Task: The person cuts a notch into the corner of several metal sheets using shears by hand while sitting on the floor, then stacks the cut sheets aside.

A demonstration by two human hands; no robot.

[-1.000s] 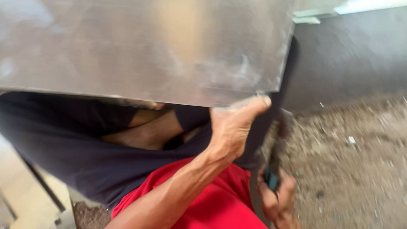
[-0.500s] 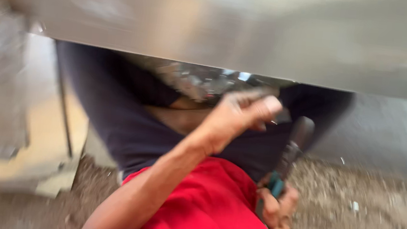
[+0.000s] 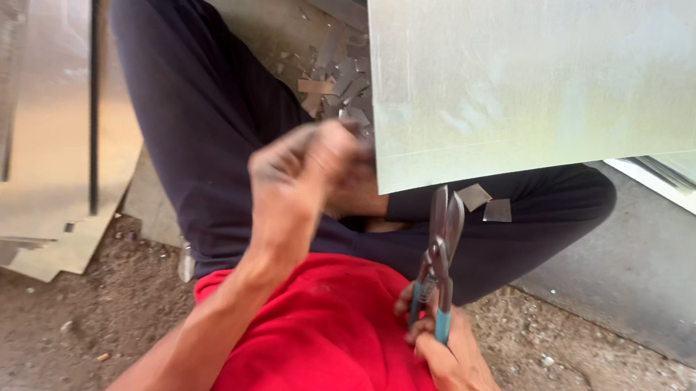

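Two hands work at the metal sheet (image 3: 563, 80). Right hand (image 3: 451, 363), grip clenched on the tin snips (image 3: 437, 255), aims their long axis up at the sheet's lower edge; left hand (image 3: 303, 174), fingers curled, sits beside the corner.

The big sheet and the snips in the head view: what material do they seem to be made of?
The sheet looks like thin metal, perhaps galvanised steel: pale grey, dull sheen, straight cut edges. The left hand is at its lower corner. The snips, in the right hand, seem to be steel with dark, bare blades; the teal grip covers look like plastic or rubber. The scraps on the ground seem to be the same sheet metal.
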